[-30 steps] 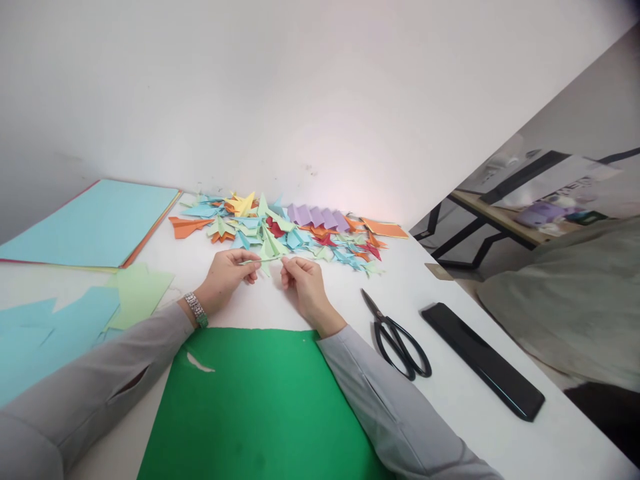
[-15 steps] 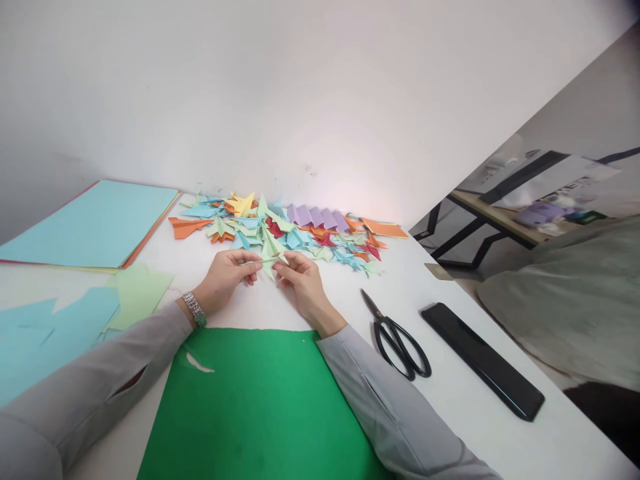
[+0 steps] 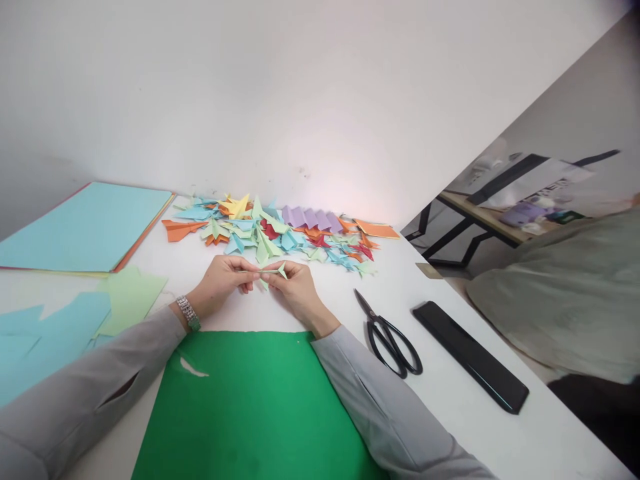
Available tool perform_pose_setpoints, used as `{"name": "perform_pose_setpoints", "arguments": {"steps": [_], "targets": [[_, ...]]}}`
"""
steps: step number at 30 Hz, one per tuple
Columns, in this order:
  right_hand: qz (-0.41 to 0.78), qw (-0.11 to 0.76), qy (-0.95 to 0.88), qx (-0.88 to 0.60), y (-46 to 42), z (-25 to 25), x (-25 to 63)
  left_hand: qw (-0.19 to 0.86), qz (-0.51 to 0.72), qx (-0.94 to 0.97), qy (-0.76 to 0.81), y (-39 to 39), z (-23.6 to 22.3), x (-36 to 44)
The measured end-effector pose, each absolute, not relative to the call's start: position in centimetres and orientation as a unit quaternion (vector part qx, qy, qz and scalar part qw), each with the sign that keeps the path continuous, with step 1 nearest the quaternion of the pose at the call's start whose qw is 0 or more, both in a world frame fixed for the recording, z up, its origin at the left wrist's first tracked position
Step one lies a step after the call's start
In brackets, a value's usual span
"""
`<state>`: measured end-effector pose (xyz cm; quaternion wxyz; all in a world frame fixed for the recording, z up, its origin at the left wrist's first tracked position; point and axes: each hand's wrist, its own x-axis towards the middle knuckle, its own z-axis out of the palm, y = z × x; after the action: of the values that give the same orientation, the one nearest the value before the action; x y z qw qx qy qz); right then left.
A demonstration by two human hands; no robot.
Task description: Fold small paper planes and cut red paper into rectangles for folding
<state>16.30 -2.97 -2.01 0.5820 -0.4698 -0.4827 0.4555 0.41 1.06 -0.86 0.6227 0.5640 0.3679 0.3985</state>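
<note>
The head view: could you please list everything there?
wall: one, white, back
table: one, white, beneath
paper stack: one, blue-topped, left
loose sheets: several, blue, green, left
folded papers: many, multicoloured, centre
large sheet: one, green, front
scissors: one, black, right
slab: one, black, right
cluttered desk: one, brown, background
fabric: one, greenish, right
held paper: one, green, centre
watch: one, silver, wrist
sleeves: two, grey, front
left grip: one, on paper
right grip: one, on paper

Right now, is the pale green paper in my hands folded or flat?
Folded: the pale green paper, pinched by your left hand and right hand, shows a narrow, pointed shape.
</note>
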Motion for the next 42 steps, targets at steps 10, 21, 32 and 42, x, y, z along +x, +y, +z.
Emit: {"name": "perform_pose_setpoints", "arguments": {"steps": [10,21,32,42], "targets": [[0.466,0.608,-0.441,-0.467,-2.9,-1.9,16.2,0.622,0.416,0.539,0.387,0.8,-0.7,0.5],[0.383,0.61,-0.466,-0.514,-2.9,-2.2,16.1,0.654,0.45,0.47,0.387,1.1,-0.3,0.5],[0.286,0.565,-0.512,-0.581,-3.8,-2.3,16.4,0.636,0.426,0.511,0.392,1.2,-0.7,0.4],[0.123,0.573,-0.442,-0.679,-4.8,-2.2,23.2,0.66,0.418,0.484,0.394,1.4,-0.8,0.3]]}}
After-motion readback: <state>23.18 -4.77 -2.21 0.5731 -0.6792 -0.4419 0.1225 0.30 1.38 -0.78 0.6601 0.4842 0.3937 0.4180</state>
